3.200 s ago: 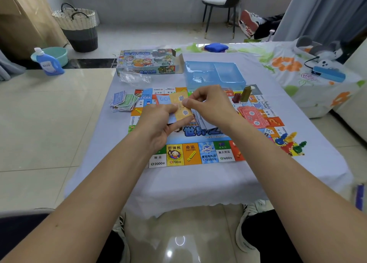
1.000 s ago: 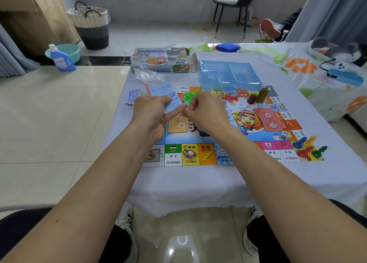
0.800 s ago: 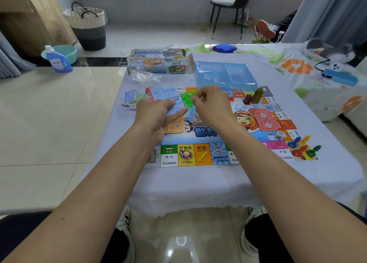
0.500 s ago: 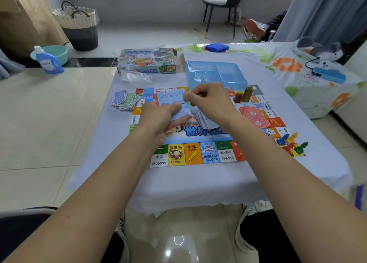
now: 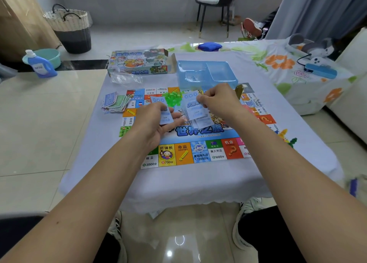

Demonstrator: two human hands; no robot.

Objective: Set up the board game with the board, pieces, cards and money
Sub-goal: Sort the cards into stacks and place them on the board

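Observation:
The colourful game board (image 5: 190,153) lies flat on the white-clothed table (image 5: 178,185). Above its middle, my left hand (image 5: 156,123) holds a few pale blue cards (image 5: 162,111) between thumb and fingers. My right hand (image 5: 218,102) pinches a thicker fan of the same blue cards (image 5: 195,111) by its top edge. A heap of green plastic houses (image 5: 172,99) sits on the board between the hands. Paper money (image 5: 115,102) is piled left of the board. Coloured pawns (image 5: 286,136) stand at the board's right edge.
The game box (image 5: 139,64) and a crumpled clear bag (image 5: 127,79) lie at the table's far left, a blue plastic tray (image 5: 206,73) beside them. A flowered cloth (image 5: 278,64) with a blue device (image 5: 319,71) extends to the right. My shoes (image 5: 246,227) are under the table.
The orange card I held earlier is gone from my hands. The blue cards have been split: my left hand keeps a few, my right hand has pulled the larger fan to the right.

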